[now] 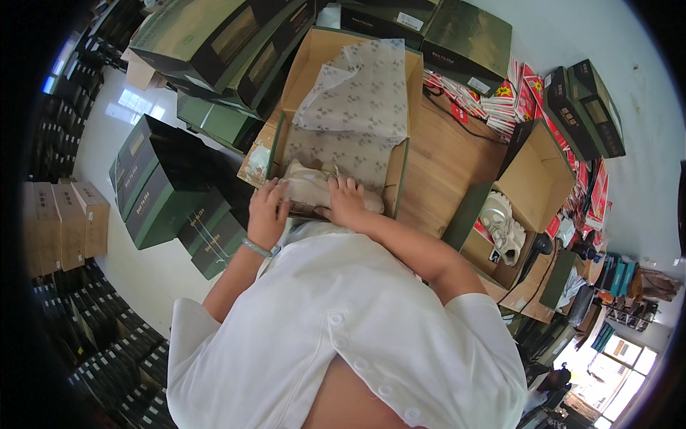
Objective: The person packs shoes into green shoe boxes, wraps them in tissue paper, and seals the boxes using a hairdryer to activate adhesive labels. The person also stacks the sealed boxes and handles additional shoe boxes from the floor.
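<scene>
A beige shoe [305,187] lies on its side at the near end of an open shoe box [407,154]. Patterned tissue paper [350,100] lines this box and drapes up over its raised lid. My right hand [347,203] grips the shoe from above, fingers bent over it and thumb on the near side. Over the box's near left corner lies my left hand [266,214], with its fingertips touching the shoe's left end and its thumb apart. My hands and white shirt hide part of the shoe.
To the right, another open box [543,168] holds a beige shoe [502,227], beside a black handheld tool [537,254]. Red-and-white printed cards [504,100] and a black cable lie on the wooden table [446,171]. Green shoe boxes [207,43] are stacked behind and at left [161,186].
</scene>
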`<state>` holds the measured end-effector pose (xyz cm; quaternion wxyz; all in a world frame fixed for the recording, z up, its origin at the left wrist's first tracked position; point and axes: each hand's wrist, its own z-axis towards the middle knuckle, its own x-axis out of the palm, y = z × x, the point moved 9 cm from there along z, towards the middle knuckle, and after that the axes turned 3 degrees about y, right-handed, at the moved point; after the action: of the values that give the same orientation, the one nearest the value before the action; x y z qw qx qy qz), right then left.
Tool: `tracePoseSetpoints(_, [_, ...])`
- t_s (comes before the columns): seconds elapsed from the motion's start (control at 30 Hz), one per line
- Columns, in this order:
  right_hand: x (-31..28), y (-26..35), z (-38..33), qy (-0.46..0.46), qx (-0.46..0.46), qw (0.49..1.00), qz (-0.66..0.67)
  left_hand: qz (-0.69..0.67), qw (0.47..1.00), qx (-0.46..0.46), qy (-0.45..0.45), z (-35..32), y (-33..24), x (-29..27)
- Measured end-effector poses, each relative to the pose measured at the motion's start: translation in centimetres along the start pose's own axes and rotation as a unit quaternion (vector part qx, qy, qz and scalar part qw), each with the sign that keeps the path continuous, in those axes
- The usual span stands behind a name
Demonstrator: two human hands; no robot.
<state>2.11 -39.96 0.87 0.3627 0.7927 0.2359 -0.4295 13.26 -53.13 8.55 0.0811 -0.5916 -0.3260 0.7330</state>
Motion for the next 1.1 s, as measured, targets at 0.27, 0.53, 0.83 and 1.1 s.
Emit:
tracePoseSetpoints(0.27, [-1.2, -3.2, -0.1, -0.143, -0.007, 0.955, 0.261, 0.042, 0.999, -0.014, 0.019, 0.0, 1.6, 4.0])
tracePoseSetpoints(0.53, [-14.4, -27.3, -24.3, -0.476, 0.220, 0.817, 0.239, 0.162, 0.983, -0.083, 0.030, -0.6, 3.8, 5.7])
tracePoseSetpoints(0.83, [-5.8, -51.1, -34.9, -0.162, 0.314, 0.928, 0.118, 0.201, 0.972, -0.122, 0.002, -0.6, 3.8, 6.9])
tracePoseSetpoints(1.1, [-5.8, -42.2, -33.1, -0.093, 0.445, 0.890, -0.038, 0.273, 0.960, -0.064, -0.011, -1.3, 0.1, 9.4])
